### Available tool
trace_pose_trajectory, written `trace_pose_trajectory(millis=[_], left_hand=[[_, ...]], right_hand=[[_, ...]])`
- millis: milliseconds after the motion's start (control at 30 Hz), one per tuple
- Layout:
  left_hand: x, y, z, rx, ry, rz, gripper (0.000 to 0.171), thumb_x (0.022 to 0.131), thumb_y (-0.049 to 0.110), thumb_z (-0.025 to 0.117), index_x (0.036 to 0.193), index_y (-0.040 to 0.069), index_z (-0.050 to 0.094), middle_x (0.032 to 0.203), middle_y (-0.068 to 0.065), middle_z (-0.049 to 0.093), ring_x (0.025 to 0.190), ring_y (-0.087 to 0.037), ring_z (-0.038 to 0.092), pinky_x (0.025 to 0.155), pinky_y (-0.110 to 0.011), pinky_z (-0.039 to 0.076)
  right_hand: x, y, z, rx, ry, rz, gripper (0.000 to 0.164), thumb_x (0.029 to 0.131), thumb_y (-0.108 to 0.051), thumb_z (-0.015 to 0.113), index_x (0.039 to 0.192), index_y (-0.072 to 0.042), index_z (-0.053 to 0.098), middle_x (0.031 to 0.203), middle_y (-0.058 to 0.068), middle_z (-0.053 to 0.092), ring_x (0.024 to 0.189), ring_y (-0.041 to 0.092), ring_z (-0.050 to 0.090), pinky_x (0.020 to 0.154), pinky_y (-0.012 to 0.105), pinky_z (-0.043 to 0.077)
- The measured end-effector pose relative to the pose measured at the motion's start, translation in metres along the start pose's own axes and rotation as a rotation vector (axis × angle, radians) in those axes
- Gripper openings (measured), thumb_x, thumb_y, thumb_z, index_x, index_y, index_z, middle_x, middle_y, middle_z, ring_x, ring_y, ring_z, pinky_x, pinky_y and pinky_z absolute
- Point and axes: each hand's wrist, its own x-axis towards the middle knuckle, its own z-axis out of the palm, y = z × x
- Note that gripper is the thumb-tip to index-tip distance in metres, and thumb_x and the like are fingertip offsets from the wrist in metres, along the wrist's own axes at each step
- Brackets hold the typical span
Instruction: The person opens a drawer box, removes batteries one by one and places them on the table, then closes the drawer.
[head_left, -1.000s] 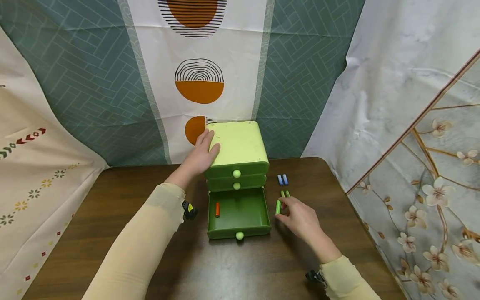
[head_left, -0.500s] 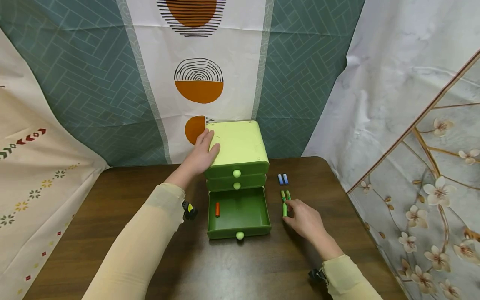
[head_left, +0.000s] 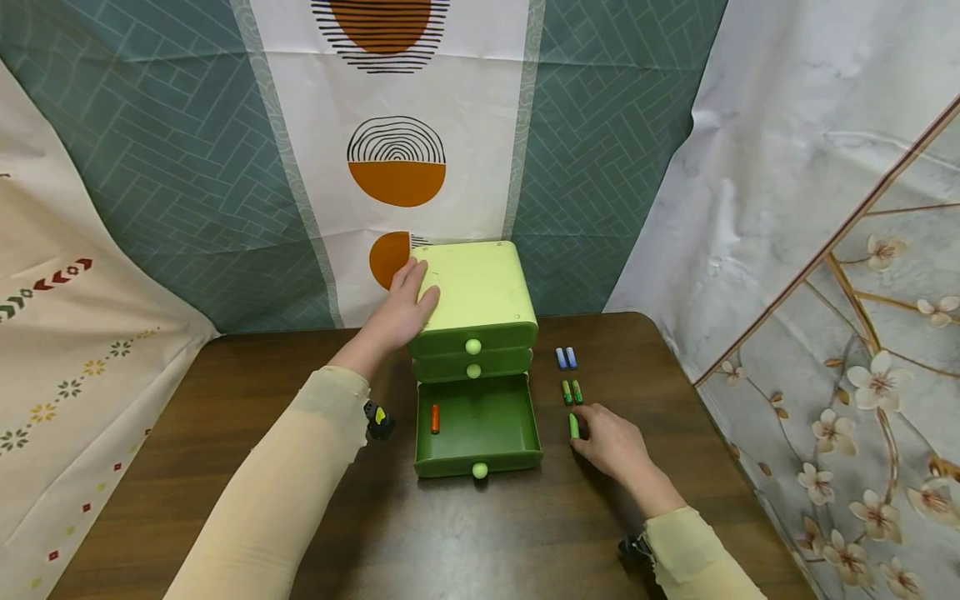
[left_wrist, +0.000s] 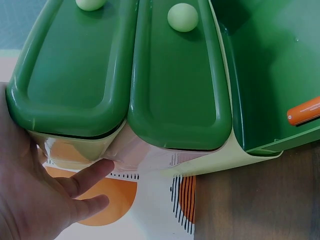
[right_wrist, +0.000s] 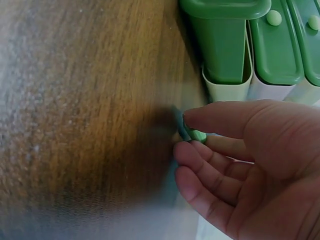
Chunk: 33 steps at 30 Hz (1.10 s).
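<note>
A small drawer cabinet (head_left: 480, 287) with a pale yellow-green top stands near the back of the table. My left hand (head_left: 399, 315) rests on its left upper edge, fingers fairly straight. The bottom drawer (head_left: 483, 425) is pulled out, and an orange battery (head_left: 435, 419) lies at its left side. To the right of that drawer, my right hand (head_left: 611, 443) pinches a light green battery (head_left: 574, 426) between thumb and fingers, low over the table. Much of that battery is hidden by the fingers in the right wrist view.
Two green batteries (head_left: 567, 392) lie side by side just beyond my right hand. Behind them are two blue batteries (head_left: 561, 359). The upper drawers (head_left: 442, 342) are pushed in. Hanging cloths (head_left: 600, 208) border the brown table (head_left: 510, 542) at the back and sides.
My right hand has moved slightly right, away from the drawer, with the light green battery, uncovering the two green batteries behind. My left hand has stayed in place on the cabinet.
</note>
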Motion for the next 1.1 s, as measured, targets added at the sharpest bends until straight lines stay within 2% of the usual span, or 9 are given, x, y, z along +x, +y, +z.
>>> trace_pose_trajectory(millis=[667, 1100], left_hand=[[-0.0005, -0.0004, 0.0001, -0.003, 0.001, -0.001, 0.076, 0.118, 0.052, 0.034, 0.180, 0.015, 0.008, 0.185, -0.005, -0.007, 0.169, -0.035, 0.009, 0.132, -0.060, 0.018], [-0.0006, -0.0019, 0.0005, -0.006, 0.009, 0.000, 0.076, 0.118, 0.051, 0.034, 0.180, 0.015, 0.010, 0.185, -0.005, -0.006, 0.169, -0.034, 0.009, 0.132, -0.059, 0.018]], right_hand=[[0.0018, -0.0017, 0.0036, -0.015, -0.001, 0.000, 0.051, 0.093, -0.015, 0.087, 0.142, -0.008, 0.073, 0.113, 0.007, 0.070, 0.098, 0.028, 0.072, 0.079, 0.056, 0.059], [0.0015, -0.0010, 0.0060, -0.018, 0.014, -0.013, 0.053, 0.092, -0.014, 0.088, 0.142, -0.009, 0.073, 0.109, 0.005, 0.069, 0.092, 0.025, 0.070, 0.074, 0.053, 0.058]])
